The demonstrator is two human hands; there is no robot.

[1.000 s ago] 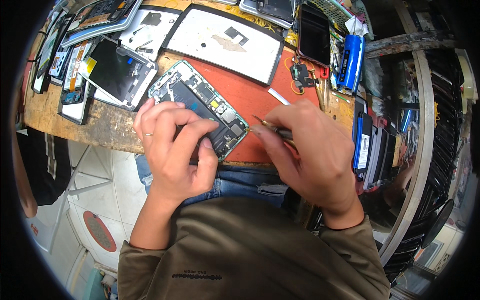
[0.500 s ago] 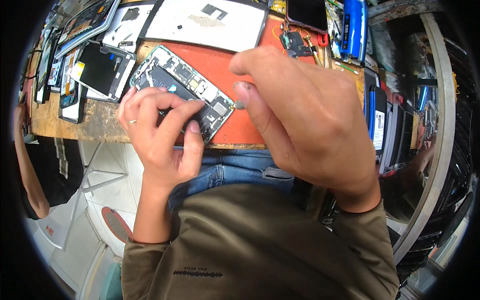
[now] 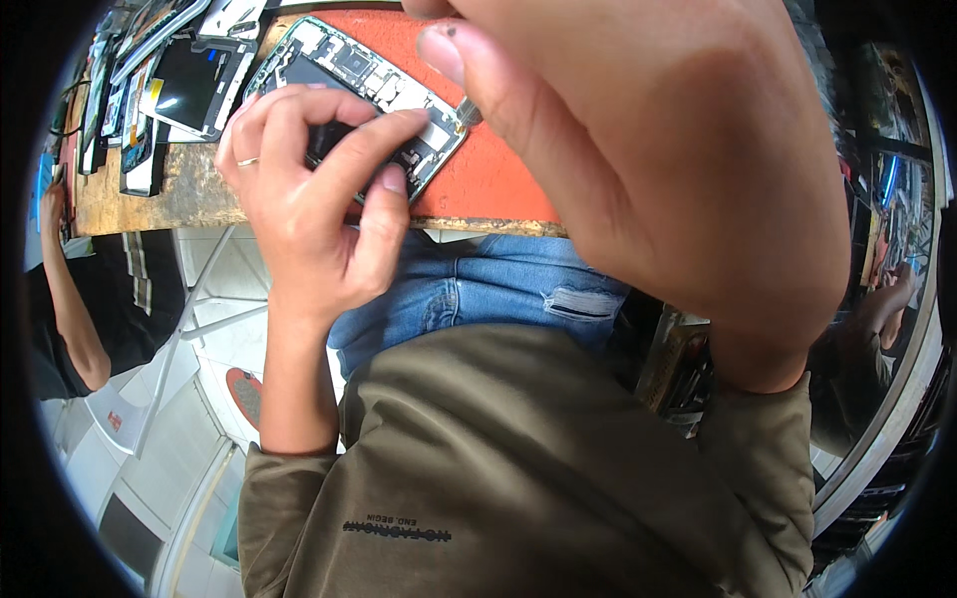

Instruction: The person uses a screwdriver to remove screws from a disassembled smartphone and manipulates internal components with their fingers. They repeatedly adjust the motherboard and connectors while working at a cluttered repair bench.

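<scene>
An opened smartphone [image 3: 397,92] lies tilted on the red mat, its circuit board and dark battery bared. My left hand [image 3: 314,179] is closed over its lower left side. The index fingertip presses on the parts inside, and the thumb rests by the near edge. Over the phone's right corner is my right hand [image 3: 638,149], large and close to the camera, fingers closed. From beneath it pokes the grey metal end of a slim tool, apparently a screwdriver [image 3: 467,113], at the phone's corner. The rest of the tool is hidden by the hand.
The red mat [image 3: 508,174] covers the bench up to its worn wooden edge [image 3: 169,189]. Phone parts, including a dark screen panel [image 3: 204,80], are piled at the left. Another person's arm [image 3: 75,299] shows at the far left. A metal-framed glass case [image 3: 922,329] stands at the right.
The view has shifted, so bench and phone sit higher in the picture. My right hand looks larger and higher, its tool end still at the phone's corner. My left hand stays on the phone.
</scene>
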